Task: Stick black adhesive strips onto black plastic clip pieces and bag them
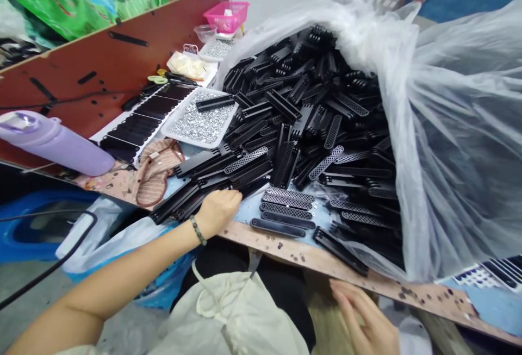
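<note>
My left hand [222,209], with a beaded bracelet on its wrist, rests at the table's front edge with fingers curled, against a stack of long black pieces [204,181]. What its fingers hold, if anything, is hidden. Just to its right lie several perforated black pieces [286,203] side by side, with small silver bits at their right ends. My right hand [365,317] hangs below the front edge at the lower right, its fingers extended and apart, holding nothing. A big heap of black pieces [302,99] spills out of a clear plastic bag [424,126].
A white tray of silver bits [199,121] stands behind the stack. At the left are a purple bottle [61,143], a striped cloth [157,173] and black sheets [150,118]. A pink basket [228,16] is at the back, beside a red-brown partition [122,45].
</note>
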Demonstrator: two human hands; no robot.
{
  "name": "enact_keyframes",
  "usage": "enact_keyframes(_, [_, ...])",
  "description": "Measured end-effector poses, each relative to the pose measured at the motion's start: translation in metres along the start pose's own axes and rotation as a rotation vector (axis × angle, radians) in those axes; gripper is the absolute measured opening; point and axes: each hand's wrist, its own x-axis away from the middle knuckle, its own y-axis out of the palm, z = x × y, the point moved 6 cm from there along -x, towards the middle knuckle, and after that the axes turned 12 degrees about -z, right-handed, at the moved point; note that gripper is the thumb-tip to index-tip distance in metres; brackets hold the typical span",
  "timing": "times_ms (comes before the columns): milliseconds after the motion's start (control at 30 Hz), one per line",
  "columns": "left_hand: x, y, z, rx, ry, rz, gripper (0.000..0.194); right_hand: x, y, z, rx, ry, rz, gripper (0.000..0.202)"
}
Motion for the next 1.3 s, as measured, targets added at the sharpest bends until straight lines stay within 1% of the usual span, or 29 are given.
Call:
enact_keyframes(33, [-0.002,-0.003,-0.005,0.017,-0.008,0.012,0.023,-0.011,0.011,-0.021,-0.052,-0.063,0.018,0.017])
enact_keyframes(100, [-0.005,-0.010,-0.014,0.064,-0.034,0.046,0.024,-0.036,0.034,-0.062,-0.188,-0.146,-0.006,0.017])
enact_keyframes(167, [-0.007,-0.015,-0.022,0.120,-0.054,0.084,0.024,-0.062,0.061,-0.096,-0.413,-0.146,-0.167,0.021])
enact_keyframes(200, [-0.008,-0.017,-0.024,0.149,-0.060,0.104,0.024,-0.075,0.076,-0.112,-0.543,-0.118,-0.280,0.025])
enact_keyframes(233, [-0.009,-0.019,-0.025,0.176,-0.063,0.124,0.024,-0.087,0.090,-0.126,-0.675,-0.073,-0.375,0.030])
enact_keyframes(300, [-0.009,-0.022,-0.027,0.221,-0.069,0.167,0.026,-0.114,0.112,-0.148,-0.925,0.041,-0.478,0.039])
enact_keyframes(367, [-0.008,-0.026,-0.029,0.253,-0.070,0.207,0.028,-0.144,0.128,-0.165,-1.069,0.137,-0.494,0.036])
enact_keyframes(433, [-0.006,-0.031,-0.029,0.280,-0.047,0.223,0.029,-0.172,0.141,-0.178,-1.076,0.161,-0.504,0.029])
enact_keyframes(467, [-0.003,-0.034,-0.029,0.283,-0.026,0.209,0.029,-0.184,0.146,-0.182,-1.061,0.169,-0.506,0.027])
enact_keyframes(533, [0.009,-0.038,-0.026,0.239,0.019,0.165,0.030,-0.202,0.153,-0.185,-1.013,0.197,-0.506,0.023])
enact_keyframes(567, [0.018,-0.039,-0.025,0.184,0.020,0.145,0.032,-0.208,0.155,-0.185,-0.988,0.213,-0.498,0.020])
enact_keyframes(600, [0.029,-0.038,-0.025,0.112,-0.003,0.133,0.039,-0.212,0.154,-0.184,-0.962,0.227,-0.487,0.016])
enact_keyframes(667, [0.053,-0.033,-0.029,-0.030,-0.100,0.125,0.062,-0.216,0.148,-0.180,-0.903,0.242,-0.453,0.011])
enact_keyframes(700, [0.064,-0.027,-0.031,-0.081,-0.151,0.114,0.072,-0.217,0.141,-0.178,-0.867,0.240,-0.428,0.011])
enact_keyframes(767, [0.076,-0.013,-0.036,-0.131,-0.208,0.080,0.079,-0.219,0.122,-0.174,-0.780,0.217,-0.362,0.011])
enact_keyframes(833, [0.077,-0.001,-0.042,-0.146,-0.224,0.067,0.077,-0.219,0.098,-0.170,-0.689,0.169,-0.287,0.010])
enact_keyframes(900, [0.070,0.005,-0.049,-0.153,-0.231,0.090,0.073,-0.218,0.073,-0.166,-0.611,0.116,-0.216,0.010])
enact_keyframes(967, [0.060,0.004,-0.054,-0.156,-0.221,0.127,0.070,-0.214,0.047,-0.162,-0.520,0.055,-0.148,0.010])
enact_keyframes(1067, [0.049,0.001,-0.055,-0.160,-0.187,0.156,0.067,-0.200,0.012,-0.158,-0.417,-0.026,-0.042,0.009])
enact_keyframes(1133, [0.045,0.000,-0.054,-0.166,-0.169,0.154,0.062,-0.186,-0.009,-0.156,-0.429,-0.070,0.005,0.012])
enact_keyframes(1233, [0.042,0.001,-0.050,-0.165,-0.164,0.148,0.050,-0.162,-0.038,-0.156,-0.516,-0.148,0.083,0.020])
enact_keyframes(1300, [0.041,0.001,-0.048,-0.147,-0.164,0.151,0.046,-0.144,-0.055,-0.157,-0.543,-0.202,0.124,0.022])
